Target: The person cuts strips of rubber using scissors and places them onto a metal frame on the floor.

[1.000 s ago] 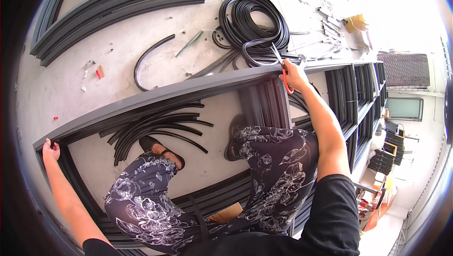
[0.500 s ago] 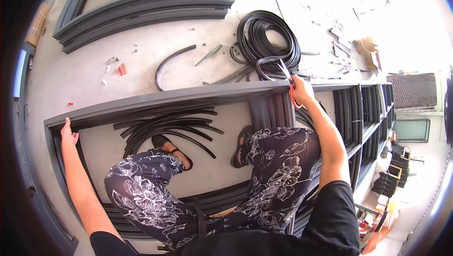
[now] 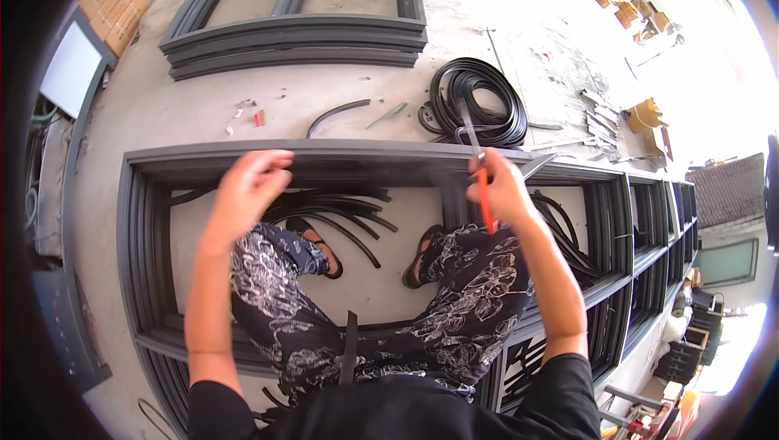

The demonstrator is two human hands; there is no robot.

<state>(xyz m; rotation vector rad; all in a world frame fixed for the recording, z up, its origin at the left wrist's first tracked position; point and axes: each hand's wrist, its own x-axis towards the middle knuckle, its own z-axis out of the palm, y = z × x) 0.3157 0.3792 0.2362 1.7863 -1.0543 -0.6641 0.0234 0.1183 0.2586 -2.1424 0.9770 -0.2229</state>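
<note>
My right hand [image 3: 505,188] is closed around a pair of scissors [image 3: 487,201] with orange handles, the blades pointing away from me. It is above the cross bar of a dark grey metal frame [image 3: 341,149] that lies on the floor around my feet. My left hand [image 3: 250,190], a little blurred, hovers over the frame's far left part with its fingers stretched to the right and nothing visible in them. Several cut black rubber strips [image 3: 367,221] lie inside the frame, between my left hand and my feet. Just beyond the frame rests a coil of black rubber strip [image 3: 514,107].
More stacked grey frames [image 3: 296,38] lie at the far left. A loose curved strip [image 3: 337,111] and small scraps are on the floor beyond the near frame. Further frame sections [image 3: 641,221] extend to the right. Cardboard boxes [image 3: 114,6] stand at the upper left.
My left hand has left the frame's left corner and moved to the right. The right hand, still holding the scissors, has come slightly nearer and left. The view has shifted.
</note>
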